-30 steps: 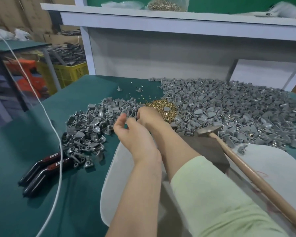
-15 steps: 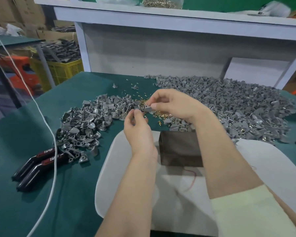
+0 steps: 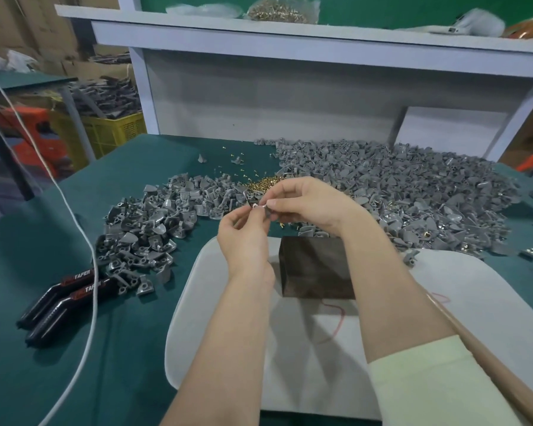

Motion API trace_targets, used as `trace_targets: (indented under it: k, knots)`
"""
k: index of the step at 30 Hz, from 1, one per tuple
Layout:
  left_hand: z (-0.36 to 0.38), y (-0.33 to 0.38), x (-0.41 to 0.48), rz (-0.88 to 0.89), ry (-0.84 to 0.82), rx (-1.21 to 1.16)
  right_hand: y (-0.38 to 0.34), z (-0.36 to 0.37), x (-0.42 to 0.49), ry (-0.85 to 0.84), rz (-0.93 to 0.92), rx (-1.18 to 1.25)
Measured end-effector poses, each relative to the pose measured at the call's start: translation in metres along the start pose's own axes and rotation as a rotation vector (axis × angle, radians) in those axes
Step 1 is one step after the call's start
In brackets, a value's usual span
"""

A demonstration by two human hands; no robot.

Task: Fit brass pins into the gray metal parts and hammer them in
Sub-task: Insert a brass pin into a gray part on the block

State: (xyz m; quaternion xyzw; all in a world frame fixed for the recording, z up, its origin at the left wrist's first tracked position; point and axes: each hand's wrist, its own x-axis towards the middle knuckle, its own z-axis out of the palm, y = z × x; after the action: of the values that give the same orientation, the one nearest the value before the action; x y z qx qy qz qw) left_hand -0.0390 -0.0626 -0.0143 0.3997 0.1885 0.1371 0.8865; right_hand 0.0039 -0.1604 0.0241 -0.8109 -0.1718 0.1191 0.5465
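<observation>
Soft, even indoor light, faint shadows; the shelf (image 3: pixel 290 41) bows at the edges, its far-right clutter seemingly motion-blurred.

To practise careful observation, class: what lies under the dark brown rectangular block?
The dark brown rectangular block rests on a pale grey rounded plastic mat, itself on the green table cover. The right forearm hides the block's right end.

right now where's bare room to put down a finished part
Bare white mat near you, between the dark block and its near edge. Bare green cloth at near left, between the white cord and the mat. Crowded: the left gray pile, right gray pile and the brass pins between them.
</observation>
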Motion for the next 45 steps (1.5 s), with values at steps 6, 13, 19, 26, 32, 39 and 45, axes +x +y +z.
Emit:
trace_targets:
  k: [6,13,19,26,32,39,45]
  knots:
    - [0.0,0.002,-0.001,-0.001,0.046,0.011,0.001,0.0,0.008,-0.005,0.035,0.044]
    - [0.001,0.001,-0.003,0.021,0.055,0.061,0.018,0.008,0.038,0.238,0.177,-0.274]
    - [-0.003,0.01,0.002,0.065,0.252,0.024,0.043,0.01,0.057,0.314,0.301,-0.863]
    - [-0.011,0.019,0.008,0.157,0.303,0.183,0.045,0.019,0.064,0.252,0.346,-1.008]
    - [-0.019,0.008,0.004,0.41,0.096,1.418,0.042,0.019,0.062,0.201,0.347,-1.023]
    - [-0.024,0.007,0.003,0.18,-0.162,1.789,0.043,0.017,0.064,0.14,0.336,-1.035]
    - [-0.018,0.001,-0.001,0.24,-0.32,1.746,0.04,0.019,0.06,0.206,0.309,-0.969]
